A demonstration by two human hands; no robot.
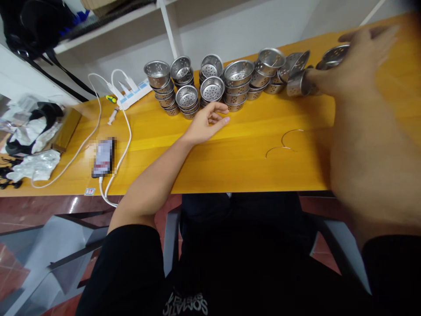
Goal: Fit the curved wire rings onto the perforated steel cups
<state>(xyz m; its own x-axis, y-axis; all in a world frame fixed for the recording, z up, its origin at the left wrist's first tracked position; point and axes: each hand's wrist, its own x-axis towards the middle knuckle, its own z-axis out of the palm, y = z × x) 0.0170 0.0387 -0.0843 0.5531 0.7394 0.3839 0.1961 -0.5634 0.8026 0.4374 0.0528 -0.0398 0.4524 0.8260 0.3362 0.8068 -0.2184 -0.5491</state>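
Cups [210, 83] stacked along tabletop's [230, 158] far edge. Your right hand [358, 61], blurred, fingers spread, touches toppled cup [297, 83] near the right end; left hand [207, 123] rests loosely curled just before stacks.

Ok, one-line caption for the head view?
Left hand rests on the yellow table before stacked perforated metal cups; the blurred right hand reaches a tipped cup.
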